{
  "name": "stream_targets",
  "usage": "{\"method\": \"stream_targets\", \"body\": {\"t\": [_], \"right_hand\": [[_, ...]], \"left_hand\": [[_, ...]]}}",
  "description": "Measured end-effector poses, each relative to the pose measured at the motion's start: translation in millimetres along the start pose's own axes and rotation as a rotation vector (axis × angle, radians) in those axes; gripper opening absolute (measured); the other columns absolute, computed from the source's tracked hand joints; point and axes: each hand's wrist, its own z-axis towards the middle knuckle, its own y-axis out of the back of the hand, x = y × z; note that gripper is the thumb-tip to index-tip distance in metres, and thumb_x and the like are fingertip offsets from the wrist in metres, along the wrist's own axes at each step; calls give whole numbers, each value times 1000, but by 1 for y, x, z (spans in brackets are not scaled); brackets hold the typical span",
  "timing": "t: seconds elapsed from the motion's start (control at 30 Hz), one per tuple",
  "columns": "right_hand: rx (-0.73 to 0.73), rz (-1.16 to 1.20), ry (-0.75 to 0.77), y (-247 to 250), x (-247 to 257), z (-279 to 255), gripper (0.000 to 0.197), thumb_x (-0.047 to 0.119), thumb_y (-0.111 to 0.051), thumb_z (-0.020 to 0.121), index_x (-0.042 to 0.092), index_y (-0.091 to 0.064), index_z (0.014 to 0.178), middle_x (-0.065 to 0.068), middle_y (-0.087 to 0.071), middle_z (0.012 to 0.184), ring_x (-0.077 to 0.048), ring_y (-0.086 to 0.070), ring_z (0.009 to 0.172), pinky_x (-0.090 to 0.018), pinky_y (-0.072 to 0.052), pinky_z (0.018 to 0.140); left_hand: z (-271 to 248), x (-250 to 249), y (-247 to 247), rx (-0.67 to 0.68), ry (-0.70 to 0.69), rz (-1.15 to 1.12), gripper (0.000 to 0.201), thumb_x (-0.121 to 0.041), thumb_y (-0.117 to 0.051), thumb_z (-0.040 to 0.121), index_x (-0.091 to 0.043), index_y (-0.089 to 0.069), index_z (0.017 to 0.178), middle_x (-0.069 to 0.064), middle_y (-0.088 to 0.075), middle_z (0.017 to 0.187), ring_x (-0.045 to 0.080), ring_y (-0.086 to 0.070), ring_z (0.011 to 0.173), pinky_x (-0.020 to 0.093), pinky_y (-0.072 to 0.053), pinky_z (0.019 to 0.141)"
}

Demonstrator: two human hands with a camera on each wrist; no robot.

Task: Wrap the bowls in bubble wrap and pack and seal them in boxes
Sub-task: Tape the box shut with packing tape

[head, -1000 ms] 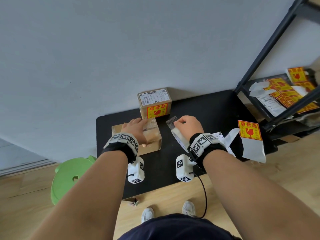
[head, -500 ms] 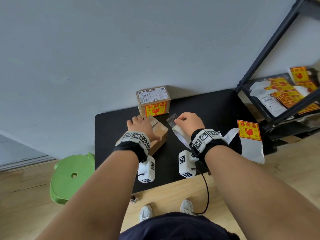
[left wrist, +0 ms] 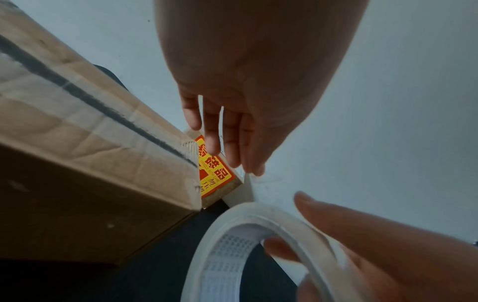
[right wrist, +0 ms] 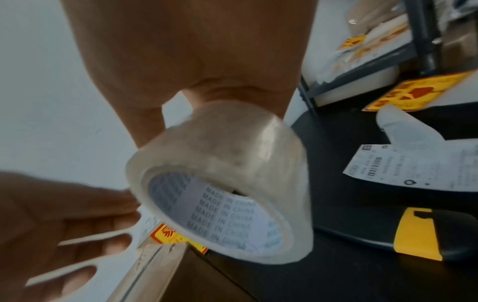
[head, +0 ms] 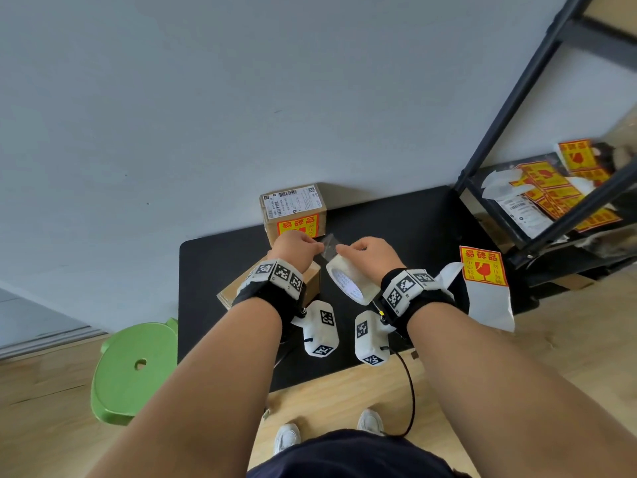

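Clear packing tape roll (head: 350, 281) is up off the table, held in our right hand (head: 370, 258), fingers curled round its rim, core facing us. A short free tab (head: 329, 243) sticks up from the roll toward the left hand (head: 295, 249). Left-hand fingertips are at the tab's edge; the left wrist view shows the fingers (left wrist: 232, 143) fairly straight and together. We can't tell whether thumb and fingers have actually pinched the tab.

Brown cardboard box (head: 312, 282) sits on the black table (head: 396, 222), mostly under our left wrist, angled. The left wrist view shows tape along its top seam, flaps down. No bowl or bubble wrap is visible, so presumably it's packed inside.

Behind it, against the wall, is a second box (head: 293, 210) with a shipping label and a yellow fragile sticker, which looks finished.

Step in hand, as we read it: sealing, pulling a fresh length of tape.

Next move needs a firm pinch on the tab, then hands apart to draw out a strip, then laying it on the box. The risk is the tab folding onto itself.

Off to the right: a loose fragile sticker (head: 482, 265) on white backing at the table edge, and a black rack (head: 537, 236) holding more stickers. A green stool (head: 134, 367) stands left of the table.
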Motion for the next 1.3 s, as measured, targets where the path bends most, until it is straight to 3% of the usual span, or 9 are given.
{"method": "stream_targets", "body": {"t": [0.07, 0.17, 0.4, 0.53, 0.7, 0.8, 0.87, 1.03, 1.3], "right_hand": [[59, 10, -61, 6, 0, -3, 49, 50, -54, 92, 4, -69, 101, -9, -66, 99, -24, -61, 94, -37, -47, 85], [117, 91, -85, 10, 2, -5, 43, 47, -56, 91, 9, -68, 104, -5, -63, 98, -21, -59, 92, -32, -44, 80], [124, 107, -71, 12, 3, -4, 32, 38, -60, 89, 7, -69, 92, -6, -64, 91, -20, -59, 85, -31, -45, 73], [93, -120, -60, 12, 2, -2, 37, 43, -60, 83, 12, -56, 64, -1, -52, 63, -18, -52, 60, -28, -38, 55], [111, -219, -147, -1, -11, -3, 49, 60, -58, 79, 11, -64, 77, -3, -64, 74, -19, -63, 70, -31, -48, 64], [160, -145, -89, 2, 0, -3, 39, 50, -53, 89, 17, -58, 69, -12, -62, 82, -27, -61, 82, -37, -48, 76], [165, -139, -74, 2, 2, -1, 32, 41, -52, 92, 14, -66, 83, -14, -62, 92, -28, -59, 88, -38, -48, 82], [103, -197, -151, -14, -2, 4, 32, 39, -57, 82, 11, -55, 67, -2, -53, 64, -18, -53, 59, -28, -38, 55], [99, -323, -188, -22, 12, 19, 35, 48, -60, 80, 14, -56, 74, -2, -61, 71, -18, -61, 66, -28, -46, 59]], "left_hand": [[3, 0, -2, -18, 35, 9, 17, -32, -63, 91, -24, -64, 75, -2, -65, 83, 16, -62, 85, 41, -51, 91], [5, 0, -4, -74, 60, 19, 21, -34, -61, 91, -25, -62, 73, -2, -64, 81, 20, -62, 88, 45, -48, 95], [6, -4, -3, -152, 105, 108, 19, -34, -59, 92, -24, -60, 76, -4, -60, 77, 19, -58, 87, 45, -37, 104], [7, 7, -3, -233, 120, 49, 19, -32, -59, 90, -22, -63, 75, -3, -63, 77, 20, -61, 84, 45, -44, 96], [10, 14, 6, -238, 114, 12, 19, -32, -62, 89, -23, -64, 72, -3, -65, 79, 21, -62, 86, 47, -48, 93], [13, 24, 11, -274, 137, -17, 17, -30, -61, 90, -20, -67, 79, 0, -67, 83, 23, -64, 85, 43, -52, 87], [15, 29, 15, -280, 134, -26, 18, -31, -62, 91, -19, -66, 79, 1, -68, 84, 23, -64, 85, 41, -53, 86], [23, 27, 20, -290, 99, -34, 18, -30, -64, 90, -18, -68, 78, 1, -69, 86, 21, -64, 84, 39, -54, 85], [40, 41, 33, -279, 135, -20, 22, -26, -60, 90, -15, -69, 74, 3, -69, 81, 20, -61, 72, 29, -46, 64]]}}
